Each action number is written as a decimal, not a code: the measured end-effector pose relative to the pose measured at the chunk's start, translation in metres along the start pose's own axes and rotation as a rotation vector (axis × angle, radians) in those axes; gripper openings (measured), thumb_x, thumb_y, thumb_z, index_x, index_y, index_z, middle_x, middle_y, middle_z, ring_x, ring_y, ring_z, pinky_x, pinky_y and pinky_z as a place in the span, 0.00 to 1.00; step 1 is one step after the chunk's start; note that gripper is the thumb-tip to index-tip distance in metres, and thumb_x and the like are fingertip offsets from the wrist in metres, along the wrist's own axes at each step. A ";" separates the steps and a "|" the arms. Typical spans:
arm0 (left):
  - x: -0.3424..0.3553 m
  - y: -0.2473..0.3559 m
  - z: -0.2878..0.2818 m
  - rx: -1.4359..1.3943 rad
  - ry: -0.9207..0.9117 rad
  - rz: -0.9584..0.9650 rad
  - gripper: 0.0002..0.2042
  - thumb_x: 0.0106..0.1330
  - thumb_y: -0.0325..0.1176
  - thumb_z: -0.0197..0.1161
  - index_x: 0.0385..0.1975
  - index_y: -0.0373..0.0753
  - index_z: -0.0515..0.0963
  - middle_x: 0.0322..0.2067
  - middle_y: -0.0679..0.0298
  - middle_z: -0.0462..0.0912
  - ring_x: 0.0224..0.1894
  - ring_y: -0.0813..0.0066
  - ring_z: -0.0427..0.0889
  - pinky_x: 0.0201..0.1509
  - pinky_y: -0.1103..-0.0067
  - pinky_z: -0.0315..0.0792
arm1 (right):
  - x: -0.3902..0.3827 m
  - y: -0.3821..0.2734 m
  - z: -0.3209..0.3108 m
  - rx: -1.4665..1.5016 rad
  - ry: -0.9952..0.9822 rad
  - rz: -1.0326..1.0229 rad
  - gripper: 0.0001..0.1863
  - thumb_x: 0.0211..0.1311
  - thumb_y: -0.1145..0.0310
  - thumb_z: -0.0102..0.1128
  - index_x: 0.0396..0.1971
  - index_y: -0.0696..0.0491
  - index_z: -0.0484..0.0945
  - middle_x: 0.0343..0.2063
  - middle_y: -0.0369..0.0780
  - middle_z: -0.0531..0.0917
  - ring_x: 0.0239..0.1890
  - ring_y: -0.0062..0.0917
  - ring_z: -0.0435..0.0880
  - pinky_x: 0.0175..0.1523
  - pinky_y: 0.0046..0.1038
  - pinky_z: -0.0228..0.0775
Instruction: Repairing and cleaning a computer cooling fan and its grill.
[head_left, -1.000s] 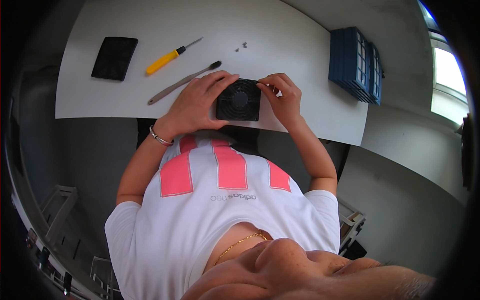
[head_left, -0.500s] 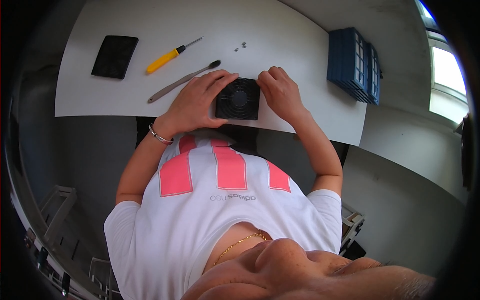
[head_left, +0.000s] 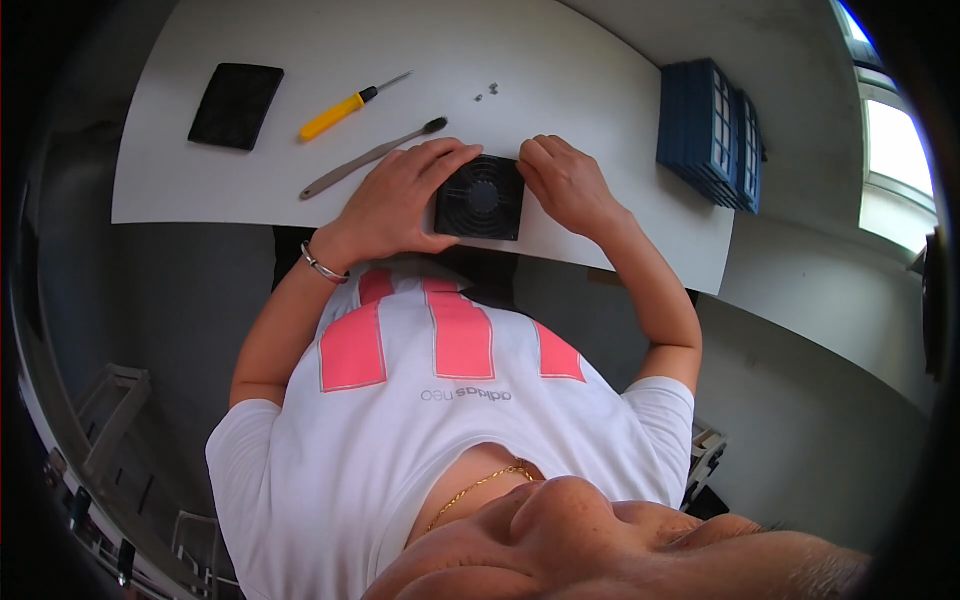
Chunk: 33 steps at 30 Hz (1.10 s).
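Observation:
A square black fan with a round grille [head_left: 480,200] lies at the table's front edge. My left hand [head_left: 398,200] is curved round its left side, fingertips at the top corner and thumb at the bottom one. My right hand [head_left: 565,185] has its fingers pinched at the fan's top right corner; whatever is between them is hidden. A grey brush with dark bristles [head_left: 365,160] lies above my left hand. A yellow-handled screwdriver [head_left: 330,118] lies farther back, a black square panel [head_left: 235,105] at the back left, and several small metal pieces [head_left: 490,90] lie behind the fan.
The white table [head_left: 160,180] spans the upper middle. Blue stacked holders [head_left: 690,130] stand at its right edge, near a wall with a bright window [head_left: 890,145]. White metal frames [head_left: 115,420] stand low at the left, below table height.
My right wrist and forearm have swung to the right, and that hand has turned, showing more of its back with fingers curled at the same corner. My left hand keeps its grip.

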<state>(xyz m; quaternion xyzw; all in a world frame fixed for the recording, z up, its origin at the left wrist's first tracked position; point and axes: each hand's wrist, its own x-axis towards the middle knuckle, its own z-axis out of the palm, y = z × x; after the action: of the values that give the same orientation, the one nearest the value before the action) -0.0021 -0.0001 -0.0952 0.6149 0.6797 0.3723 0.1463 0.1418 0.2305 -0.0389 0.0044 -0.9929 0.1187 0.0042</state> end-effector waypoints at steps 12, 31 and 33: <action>0.000 0.000 -0.001 -0.006 0.012 -0.011 0.48 0.48 0.47 0.78 0.72 0.48 0.61 0.65 0.59 0.68 0.67 0.59 0.69 0.70 0.65 0.65 | -0.004 -0.004 0.008 -0.042 0.075 0.068 0.07 0.65 0.70 0.60 0.33 0.53 0.71 0.27 0.40 0.78 0.34 0.38 0.81 0.36 0.39 0.75; -0.001 0.000 0.000 -0.001 0.008 -0.010 0.49 0.48 0.46 0.78 0.73 0.48 0.61 0.65 0.59 0.67 0.66 0.60 0.69 0.70 0.65 0.65 | -0.005 -0.006 0.013 -0.055 0.116 0.093 0.07 0.66 0.70 0.61 0.31 0.54 0.72 0.25 0.41 0.79 0.32 0.38 0.81 0.33 0.41 0.74; 0.000 0.000 0.000 -0.007 0.007 -0.009 0.48 0.48 0.46 0.78 0.72 0.48 0.61 0.65 0.59 0.67 0.66 0.60 0.69 0.70 0.65 0.65 | -0.005 -0.006 0.014 -0.045 0.118 0.104 0.08 0.67 0.69 0.61 0.30 0.54 0.73 0.24 0.41 0.79 0.31 0.38 0.81 0.33 0.41 0.74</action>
<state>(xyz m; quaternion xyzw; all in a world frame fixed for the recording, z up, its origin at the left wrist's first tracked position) -0.0018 -0.0005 -0.0956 0.6098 0.6818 0.3761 0.1479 0.1470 0.2216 -0.0512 -0.0544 -0.9922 0.0964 0.0565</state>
